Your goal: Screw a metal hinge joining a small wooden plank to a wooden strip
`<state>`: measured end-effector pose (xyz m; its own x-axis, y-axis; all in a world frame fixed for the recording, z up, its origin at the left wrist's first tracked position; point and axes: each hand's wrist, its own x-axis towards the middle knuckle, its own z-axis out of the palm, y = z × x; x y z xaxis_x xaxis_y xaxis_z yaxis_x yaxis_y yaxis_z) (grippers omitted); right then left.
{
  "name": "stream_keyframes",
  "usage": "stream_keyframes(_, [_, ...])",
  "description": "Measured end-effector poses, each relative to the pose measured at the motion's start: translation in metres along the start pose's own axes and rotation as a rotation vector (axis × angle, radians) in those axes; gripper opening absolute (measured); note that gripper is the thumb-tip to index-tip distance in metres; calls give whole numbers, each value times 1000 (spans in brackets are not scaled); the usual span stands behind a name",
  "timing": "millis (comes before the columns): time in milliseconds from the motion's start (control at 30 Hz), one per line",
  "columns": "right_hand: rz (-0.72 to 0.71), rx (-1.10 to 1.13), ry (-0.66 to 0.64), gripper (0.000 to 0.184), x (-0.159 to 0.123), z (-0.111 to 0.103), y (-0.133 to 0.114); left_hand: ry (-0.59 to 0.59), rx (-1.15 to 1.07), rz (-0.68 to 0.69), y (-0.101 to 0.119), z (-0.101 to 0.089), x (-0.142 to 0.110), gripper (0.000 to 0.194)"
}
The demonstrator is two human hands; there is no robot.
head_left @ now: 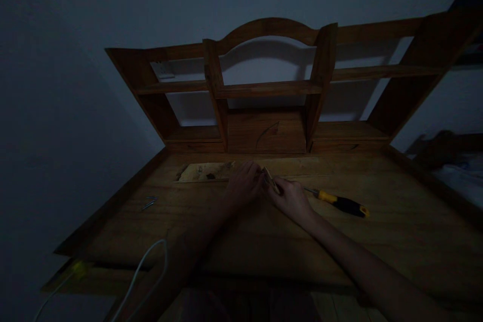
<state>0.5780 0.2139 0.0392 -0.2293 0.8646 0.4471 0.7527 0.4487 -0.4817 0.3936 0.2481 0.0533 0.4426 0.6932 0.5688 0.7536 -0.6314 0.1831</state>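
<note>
My right hand (292,200) is closed around a small, thin, light-coloured strip that looks like wood (272,181), held tilted above the desktop. My left hand (244,179) meets it at the strip's far end, fingers bent and pressed together; what they pinch is too dark to make out. Right of my right hand, a screwdriver (337,203) with a yellow and black handle lies on the desk, its shaft tip partly hidden by that hand. Behind my left hand lies a pale, rough-edged patch of wood (204,172) with dark marks.
Several thin metal pieces (150,203) lie on the desktop (377,241) at left. A white cable (138,271) loops over the front edge beside a blurred yellow object (79,269). A wooden shelf unit (267,90) stands along the back. The room is dim.
</note>
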Motion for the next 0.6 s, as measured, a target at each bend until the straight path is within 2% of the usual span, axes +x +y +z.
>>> stream_keyframes(167, [-16,5,14,23,1,-2,-1,-49,-4,7,1,-3,0,17])
stream_keyframes(600, [-65,-24,23,21,0,0,0,-63,98,6,-1,-2,2,27])
